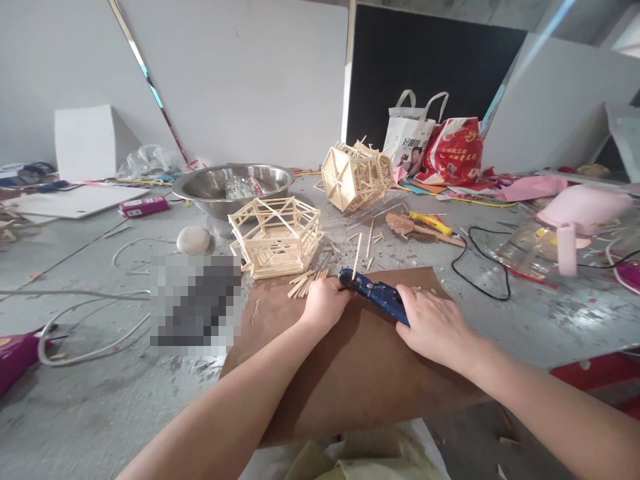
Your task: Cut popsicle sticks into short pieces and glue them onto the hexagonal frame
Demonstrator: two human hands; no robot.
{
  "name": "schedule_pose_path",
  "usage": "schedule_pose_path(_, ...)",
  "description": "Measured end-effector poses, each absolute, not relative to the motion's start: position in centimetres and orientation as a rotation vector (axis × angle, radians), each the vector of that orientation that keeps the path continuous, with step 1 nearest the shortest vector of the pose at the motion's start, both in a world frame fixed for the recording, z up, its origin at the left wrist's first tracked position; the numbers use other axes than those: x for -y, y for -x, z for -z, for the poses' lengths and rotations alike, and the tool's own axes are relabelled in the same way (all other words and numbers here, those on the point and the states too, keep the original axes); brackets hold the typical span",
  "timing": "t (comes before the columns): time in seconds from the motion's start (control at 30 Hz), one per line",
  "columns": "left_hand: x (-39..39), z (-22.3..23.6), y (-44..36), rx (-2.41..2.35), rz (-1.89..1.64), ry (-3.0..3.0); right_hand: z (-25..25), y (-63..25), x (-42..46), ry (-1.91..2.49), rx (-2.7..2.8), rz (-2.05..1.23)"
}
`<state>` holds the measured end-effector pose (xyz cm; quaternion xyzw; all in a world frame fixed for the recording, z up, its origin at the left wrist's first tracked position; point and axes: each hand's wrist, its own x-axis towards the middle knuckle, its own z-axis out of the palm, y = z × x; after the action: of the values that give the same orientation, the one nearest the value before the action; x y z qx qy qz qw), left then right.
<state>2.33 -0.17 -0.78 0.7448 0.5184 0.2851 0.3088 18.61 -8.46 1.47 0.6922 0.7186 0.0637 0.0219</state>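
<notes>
2 forearms [235, 400]; right hand [435, 327] grips blue tool [383, 298], left hand [324, 305] closed, contents unclear, near enough its head to risk pinching.

Pale grey panels [250, 80] and a black one [430, 63] behind a grey tabletop [125, 413]

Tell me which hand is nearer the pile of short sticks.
Left. The left hand is close beside the stick pile; the right hand is farther right, on the blue tool.
</notes>
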Motion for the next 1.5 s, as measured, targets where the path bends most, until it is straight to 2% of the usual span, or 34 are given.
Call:
schedule_pose_path(0.2, 0.2, 0.9, -2.5, -1.368, -0.767, -2.061, -1.7, -18.8, 8.4, -2.138, -2.206, -0.146)
schedule_pose_path(0.33, 0.3, 1.0, -2.6, -1.361, -0.789, -2.228, -1.6, -20.0, 8.0, -2.149, -2.260, 0.072)
schedule_pose_path(0.47, 0.8, 1.1, -2.7, -1.496, -0.654, -2.427, -1.3, -21.5, 7.7, -2.187, -2.273, 0.545)
schedule_pose_path(0.63, 1.2, 1.1, -2.8, -1.502, -0.517, -2.597, -1.4, -22.1, 7.7, -2.122, -2.007, 1.499)
schedule_pose_path(0.77, 1.1, 1.2, -2.9, -1.475, -0.431, -2.617, -2.0, -22.0, 7.0, -2.153, -1.743, 1.804)
schedule_pose_path(0.9, 0.9, 1.2, -3.0, -1.517, -0.404, -2.623, -2.6, -21.7, 6.1, -2.178, -1.506, 1.881)
schedule_pose_path(1.0, 0.9, 1.1, -3.1, -1.537, -0.395, -2.632, -2.9, -20.9, 6.0, -2.292, -1.399, 1.743)
schedule_pose_path(1.17, 1.1, 1.1, -3.0, -1.533, -0.410, -2.652, -2.1, -19.9, 6.6, -2.462, -1.570, 1.510)
schedule_pose_path(1.5, 1.0, 1.2, -3.0, -1.532, -0.425, -2.671, -0.4, -20.5, 6.2, -2.444, -1.741, 1.325)
